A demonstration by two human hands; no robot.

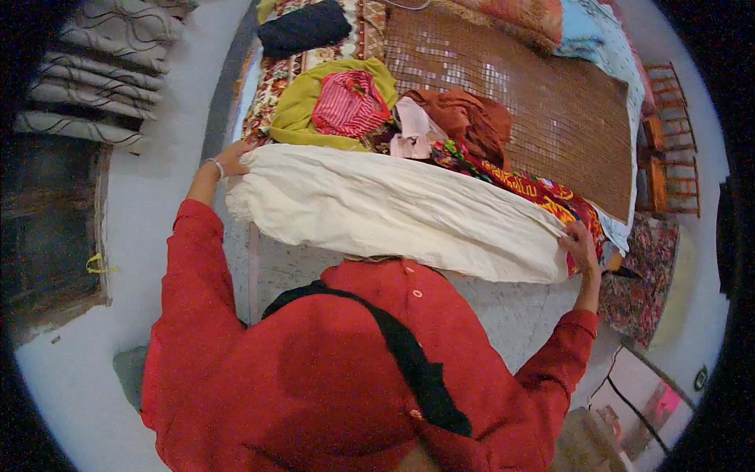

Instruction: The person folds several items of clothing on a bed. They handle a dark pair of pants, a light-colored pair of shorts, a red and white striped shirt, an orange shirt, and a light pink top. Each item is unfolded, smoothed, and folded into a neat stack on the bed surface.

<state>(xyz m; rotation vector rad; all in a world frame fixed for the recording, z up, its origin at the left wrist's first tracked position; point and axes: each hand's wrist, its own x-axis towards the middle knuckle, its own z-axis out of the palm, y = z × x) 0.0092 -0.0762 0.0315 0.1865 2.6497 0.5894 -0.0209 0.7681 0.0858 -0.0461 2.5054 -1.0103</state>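
A long cream-white cloth (377,203) stretches sideways in front of me, wrinkled and hanging between my two hands; I cannot tell what kind of garment or sheet it is. My left hand (234,160) is closed on its bunched left end. At the opposite end, the fingers of my right hand (580,245) pinch the upper corner. Just beyond the cloth lie a yellow-green cloth (303,102) with a red-and-white striped garment (354,104) on it, a pale pink garment (414,130) and a rust-brown cloth (472,122). A red patterned cloth (525,185) shows along the cream cloth's far edge.
The bed carries a brown slatted mat (566,110), a folded black cloth (305,28) and a heaped orange blanket (519,20). Wooden chairs (672,185) stand at the right, beside a flowered cloth (645,275). A curtain (102,71) hangs at the left wall.
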